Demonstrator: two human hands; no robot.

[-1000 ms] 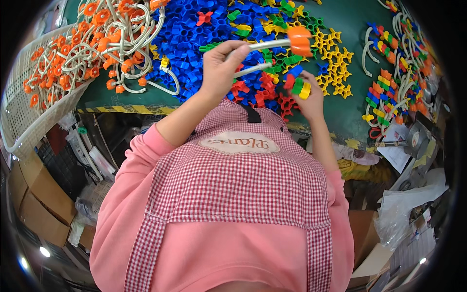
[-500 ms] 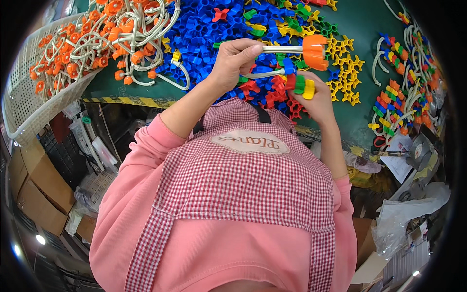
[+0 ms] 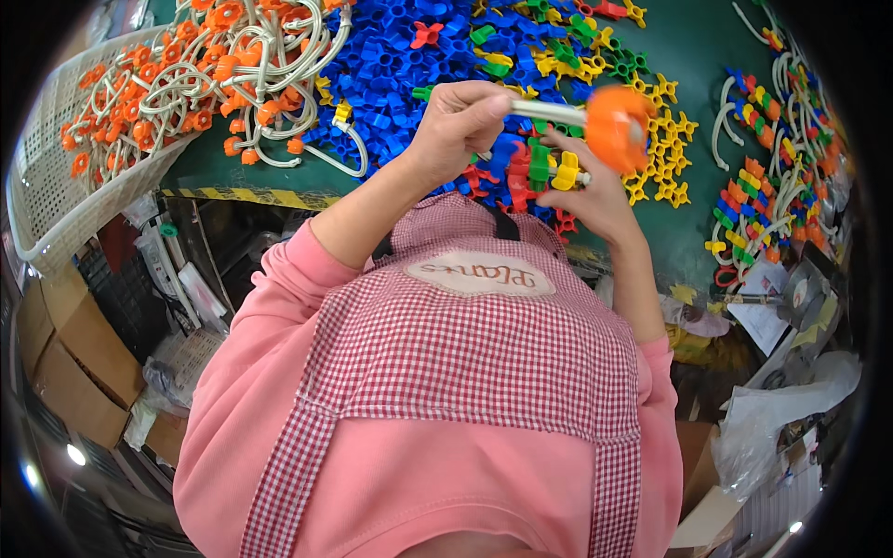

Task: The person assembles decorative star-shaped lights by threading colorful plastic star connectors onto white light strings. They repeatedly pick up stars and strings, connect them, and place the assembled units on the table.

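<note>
My left hand [image 3: 456, 126] is closed on a doubled white cord [image 3: 544, 111]. An orange cup-shaped plastic piece [image 3: 618, 130] sits on one end of the cord, pointing right and blurred by motion. On the cord's lower run are a blue piece [image 3: 504, 153], a red piece [image 3: 519, 177], a green piece [image 3: 539, 167] and a yellow piece [image 3: 565, 172]. The white cord tip sticks out past the yellow one. My right hand [image 3: 600, 195] curls round these end pieces, thumb below and fingers above; its exact contact is partly hidden.
Beyond my hands lies a heap of blue plastic pieces [image 3: 391, 84], with yellow pieces [image 3: 665, 139] to its right. A white basket [image 3: 42, 200] at left holds orange-tipped cords [image 3: 167, 84]. Threaded cords [image 3: 744, 205] lie at the right of the green table [image 3: 693, 237].
The orange piece has swung a little right and down. My right hand has shifted slightly left along the cord, and the white tip now shows beyond the yellow piece.
</note>
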